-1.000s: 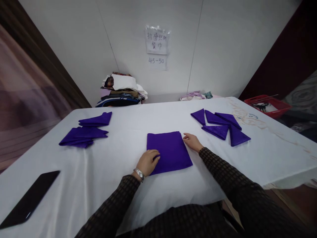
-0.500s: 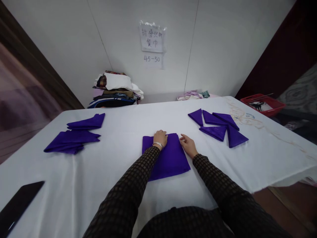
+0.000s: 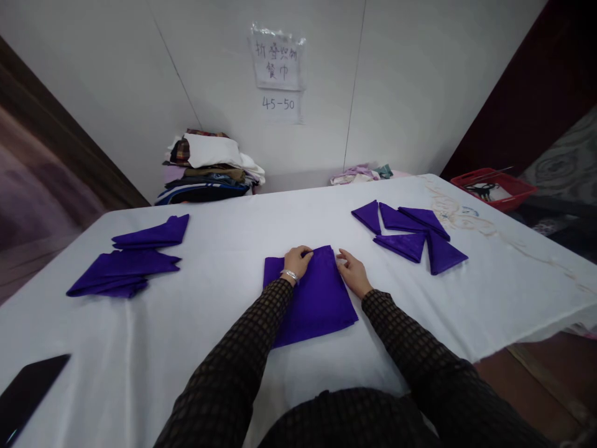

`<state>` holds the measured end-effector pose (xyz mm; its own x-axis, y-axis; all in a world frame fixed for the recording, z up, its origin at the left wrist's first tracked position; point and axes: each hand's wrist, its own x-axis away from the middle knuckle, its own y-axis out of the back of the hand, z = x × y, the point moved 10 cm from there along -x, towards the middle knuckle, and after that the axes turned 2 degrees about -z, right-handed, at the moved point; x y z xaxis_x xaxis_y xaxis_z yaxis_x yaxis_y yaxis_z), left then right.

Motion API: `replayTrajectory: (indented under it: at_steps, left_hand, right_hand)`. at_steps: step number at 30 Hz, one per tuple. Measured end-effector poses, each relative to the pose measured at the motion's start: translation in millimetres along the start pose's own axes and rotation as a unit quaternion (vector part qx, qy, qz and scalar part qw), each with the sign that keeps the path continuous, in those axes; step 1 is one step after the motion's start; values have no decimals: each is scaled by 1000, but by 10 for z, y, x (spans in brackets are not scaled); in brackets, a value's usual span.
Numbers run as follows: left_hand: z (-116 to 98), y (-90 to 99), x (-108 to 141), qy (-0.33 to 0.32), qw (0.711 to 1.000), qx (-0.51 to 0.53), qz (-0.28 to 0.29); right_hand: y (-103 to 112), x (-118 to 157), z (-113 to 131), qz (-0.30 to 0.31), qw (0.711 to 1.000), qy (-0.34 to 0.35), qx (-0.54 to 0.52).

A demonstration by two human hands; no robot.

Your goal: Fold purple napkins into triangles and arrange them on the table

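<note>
A purple cloth napkin [image 3: 321,298], folded to a rough square, lies flat on the white tablecloth in front of me. My left hand [image 3: 297,261], with a bracelet at the wrist, rests on its upper part, fingers bent together on the cloth near the far edge. Beside the napkin's upper right corner is my right hand [image 3: 354,274], its thumb and forefinger slightly apart at the edge. The near left part of the napkin is partly hidden by my left sleeve.
Several purple napkins folded into triangles [image 3: 398,246] lie at the right. More purple napkins [image 3: 121,270] are heaped loosely at the left. A black flat object [image 3: 32,389] is at the near left. Folded clothes [image 3: 212,162] are stacked by the wall; a red basket [image 3: 513,199] stands far right.
My left hand has shifted slightly left and toward me over the napkin. My right hand stays by the right edge. The view has tilted a little.
</note>
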<state>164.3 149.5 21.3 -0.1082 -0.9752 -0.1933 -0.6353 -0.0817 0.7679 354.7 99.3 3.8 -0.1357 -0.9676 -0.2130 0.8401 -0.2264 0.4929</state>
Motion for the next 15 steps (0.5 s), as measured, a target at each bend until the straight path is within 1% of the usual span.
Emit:
replayTrajectory:
  at_steps: [3, 5, 7, 9, 11, 15]
  left_hand:
    - [34, 1, -6, 8, 1000, 29, -10]
    - [49, 1, -9, 12, 999, 41, -17]
    - [58, 3, -9, 13, 998, 50, -22]
    - [59, 5, -8, 12, 998, 56, -23]
    - [56, 4, -6, 9, 998, 59, -22]
    - [47, -18, -6, 4, 999, 46, -12]
  right_hand:
    - [-61, -57, -102, 39, 995, -68, -67]
    - [-137, -96, -155, 77, 981, -123, -129]
    - [-204, -145, -164, 107, 967, -157, -171]
    - [-244, -209, -157, 120, 960, -171, -187]
    - [-266, -273, -159, 120, 958, -175, -191]
    - [-285, -356, -156, 116, 960, -162, -196]
